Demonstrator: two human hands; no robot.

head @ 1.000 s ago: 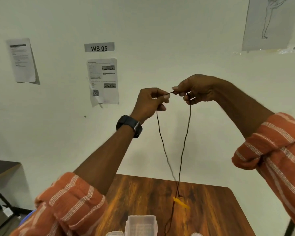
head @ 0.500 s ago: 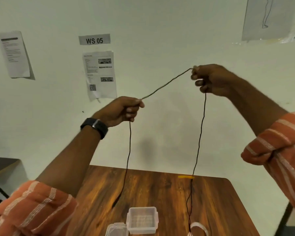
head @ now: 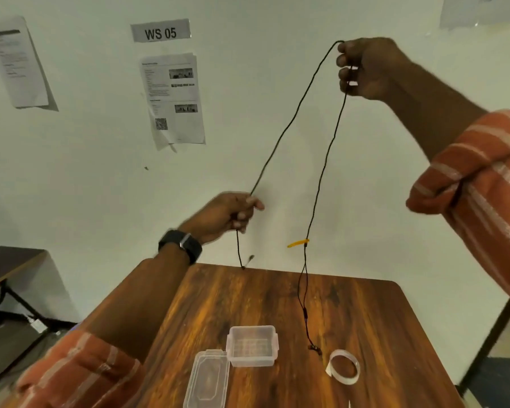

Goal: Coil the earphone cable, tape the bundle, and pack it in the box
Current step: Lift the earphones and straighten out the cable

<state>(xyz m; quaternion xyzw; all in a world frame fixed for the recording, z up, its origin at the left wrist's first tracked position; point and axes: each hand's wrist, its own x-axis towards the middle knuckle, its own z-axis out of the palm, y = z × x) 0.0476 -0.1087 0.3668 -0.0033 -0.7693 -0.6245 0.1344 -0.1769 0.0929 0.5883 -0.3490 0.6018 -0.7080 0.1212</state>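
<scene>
A thin black earphone cable (head: 295, 113) stretches in the air between both hands. My right hand (head: 365, 67), raised high at the upper right, grips it; from there one strand hangs down past a yellow tag (head: 297, 243) to the earbuds (head: 315, 348) just above the table. My left hand (head: 227, 214), lower and in the middle, pinches the other strand, whose plug end (head: 243, 265) dangles below it. A clear plastic box (head: 252, 346) sits open on the wooden table (head: 365, 319), its lid (head: 208, 378) beside it. A roll of clear tape (head: 343, 366) lies to the right.
A white wall with a "WS 05" sign (head: 160, 33) and taped paper sheets (head: 173, 98) is straight ahead. A dark side table (head: 9, 263) stands at the left. A black table leg (head: 489, 340) shows at the right.
My left hand has slid down along the cable while my right hand has risen, so the span between them is longer and steeper. The plug end has lifted off the table.
</scene>
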